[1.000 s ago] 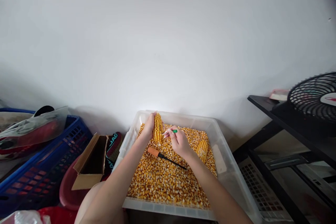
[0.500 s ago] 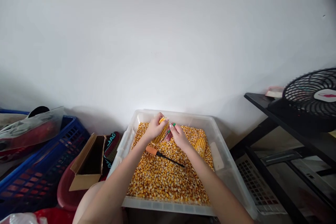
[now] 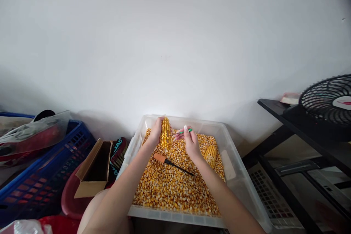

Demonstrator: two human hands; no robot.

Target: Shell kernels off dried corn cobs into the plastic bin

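At the near edge, the rim of a translucent plastic tub (image 3: pixel 175 216) runs across the middle of the scene, with loose corn kernels (image 3: pixel 164 186) spread over its floor. To the left outside it, an open cardboard box (image 3: pixel 91 189) sits in a dark red basin (image 3: pixel 71 199), with a blue plastic basket (image 3: pixel 59 170) farther left. Within the tub, a screwdriver (image 3: pixel 168 161) with an orange handle lies on the kernels, its black shaft pointing right and nearer. A second cob (image 3: pixel 211 156) rests at the right, beside the right forearm. Farther in, the right hand (image 3: pixel 191 143) has its grip narrow around a slim green-handled tool (image 3: pixel 189 130), which points left. Just left of it, the left hand (image 3: pixel 156 131) has its grip closed on the left side of a corn cob (image 3: pixel 165 133), held roughly upright above the kernels. Whether the tool's tip touches that cob, I cannot tell. A white wall (image 3: pixel 175 44) stands beyond.
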